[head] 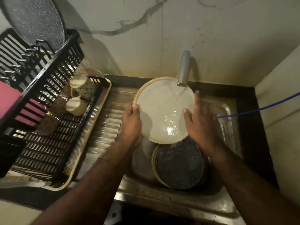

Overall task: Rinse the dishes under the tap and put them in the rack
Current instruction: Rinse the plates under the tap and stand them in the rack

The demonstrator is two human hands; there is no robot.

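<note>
Steel sink with ribbed drainboard, dark speckled plate lying in the basin, beige tray beside it carrying black rack

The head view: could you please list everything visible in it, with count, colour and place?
Round cream plate: one, cream, held under the tap, water running on it.
Grey tap spout: one, grey, at the back wall above the sink.
Dark speckled plate: one, dark with a cream rim, in the steel sink.
Black plastic dish rack: one, black, left of the sink.
Cream mugs: two, cream, in the rack's lower tier.
Large speckled dark plate: one, upright in the rack's upper tier.
Blue hose: one, from the right.
Left hand: grips the plate's left rim.
Right hand: fingers straight, against the plate's right edge.
</note>
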